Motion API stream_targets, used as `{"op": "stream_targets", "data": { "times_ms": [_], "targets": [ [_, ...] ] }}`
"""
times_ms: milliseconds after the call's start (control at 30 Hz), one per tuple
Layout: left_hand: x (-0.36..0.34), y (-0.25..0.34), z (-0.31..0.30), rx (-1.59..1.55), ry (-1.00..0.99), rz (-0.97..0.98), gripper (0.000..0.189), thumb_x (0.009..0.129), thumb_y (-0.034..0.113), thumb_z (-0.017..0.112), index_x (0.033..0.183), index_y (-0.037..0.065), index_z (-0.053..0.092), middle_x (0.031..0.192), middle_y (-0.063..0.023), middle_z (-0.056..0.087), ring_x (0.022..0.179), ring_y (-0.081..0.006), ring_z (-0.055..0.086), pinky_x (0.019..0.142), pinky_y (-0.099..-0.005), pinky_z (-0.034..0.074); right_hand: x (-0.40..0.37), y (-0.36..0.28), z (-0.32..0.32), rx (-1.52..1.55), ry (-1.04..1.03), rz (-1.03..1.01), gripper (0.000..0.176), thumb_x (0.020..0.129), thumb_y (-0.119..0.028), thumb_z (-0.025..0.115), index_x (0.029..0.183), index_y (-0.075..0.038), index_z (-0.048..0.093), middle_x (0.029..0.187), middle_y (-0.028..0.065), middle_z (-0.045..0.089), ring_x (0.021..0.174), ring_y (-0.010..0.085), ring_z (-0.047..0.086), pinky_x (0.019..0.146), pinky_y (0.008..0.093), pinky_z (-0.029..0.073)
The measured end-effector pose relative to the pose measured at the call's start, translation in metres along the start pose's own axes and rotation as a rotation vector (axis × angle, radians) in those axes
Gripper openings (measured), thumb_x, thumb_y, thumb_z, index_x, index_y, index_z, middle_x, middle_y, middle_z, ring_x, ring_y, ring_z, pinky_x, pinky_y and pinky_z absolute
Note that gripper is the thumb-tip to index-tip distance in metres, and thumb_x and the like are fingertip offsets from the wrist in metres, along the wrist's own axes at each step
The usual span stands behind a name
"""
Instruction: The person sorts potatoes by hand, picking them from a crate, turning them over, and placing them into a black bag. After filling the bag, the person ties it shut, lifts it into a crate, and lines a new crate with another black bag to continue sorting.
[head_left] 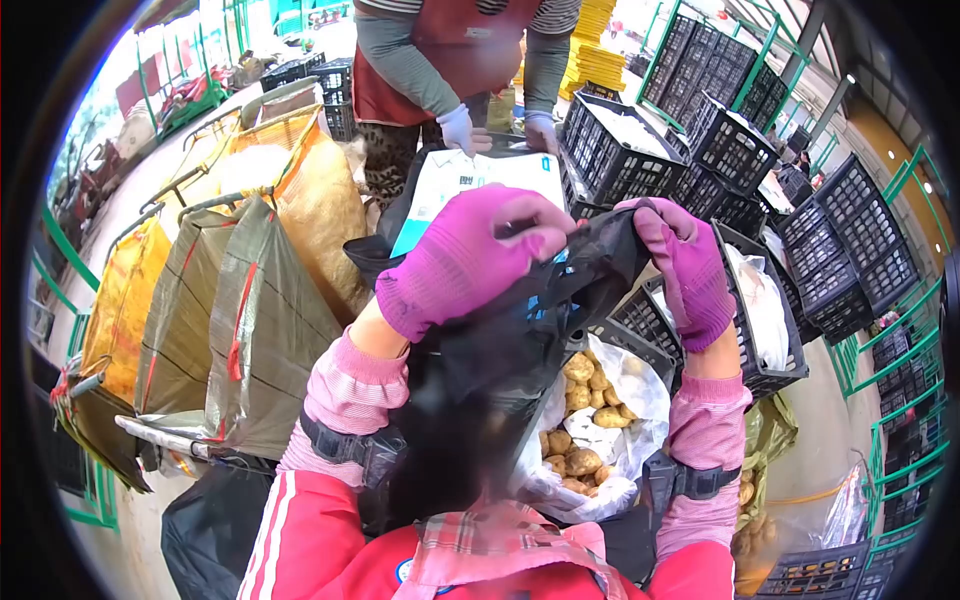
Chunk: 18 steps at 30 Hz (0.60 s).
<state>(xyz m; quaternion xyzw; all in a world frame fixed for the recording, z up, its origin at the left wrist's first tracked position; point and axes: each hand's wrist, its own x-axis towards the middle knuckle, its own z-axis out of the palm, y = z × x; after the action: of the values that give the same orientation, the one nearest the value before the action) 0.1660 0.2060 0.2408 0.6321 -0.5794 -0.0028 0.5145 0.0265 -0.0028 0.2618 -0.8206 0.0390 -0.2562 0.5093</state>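
My left hand, in a magenta glove, grips the top of a black plastic bag that hangs down in front of me. On the other side, my right hand in the same kind of glove pinches the bag's upper edge. Below the bag stands a black crate lined with a white bag that holds several potatoes. Both wrists wear dark straps over pink sleeves.
A person in a red apron and white gloves stands opposite, hands on a white-lined crate. Large woven sacks on frames stand at the left. Stacked black crates fill the right, beside green railings.
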Motion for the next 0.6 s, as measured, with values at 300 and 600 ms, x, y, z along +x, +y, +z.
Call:
{"op": "stream_targets", "data": {
  "times_ms": [300, 600],
  "targets": [
    [0.007, -0.01, -0.01, -0.098, 0.054, -0.086, 0.031, 0.099, 0.028, 0.056, 0.1, 0.0, 0.068, 0.089, -0.0043, 0.068, 0.084, -0.0117, 0.061, 0.081, -0.0288, 0.048, -0.012, -0.037, 0.021, -0.427, 0.526, -0.489, 0.017, 0.084, -0.005, 0.073, 0.1, 0.0, 0.071, 0.09, 0.0088, 0.071, 0.08, 0.0164, 0.068, 0.075, 0.0282, 0.053],
    [0.006, 0.0, -0.014, -0.102, -0.064, -0.028, 0.027, 0.097, 0.023, 0.06, 0.107, 0.0, 0.068, 0.092, -0.0056, 0.068, 0.089, -0.0128, 0.063, 0.083, -0.0288, 0.049, -0.001, -0.056, 0.037, -0.107, -0.121, 0.184, 0.028, 0.088, -0.028, 0.074, 0.092, 0.0, 0.072, 0.071, 0.0015, 0.066, 0.066, 0.0066, 0.06, 0.062, 0.0254, 0.049]
  ]
}}
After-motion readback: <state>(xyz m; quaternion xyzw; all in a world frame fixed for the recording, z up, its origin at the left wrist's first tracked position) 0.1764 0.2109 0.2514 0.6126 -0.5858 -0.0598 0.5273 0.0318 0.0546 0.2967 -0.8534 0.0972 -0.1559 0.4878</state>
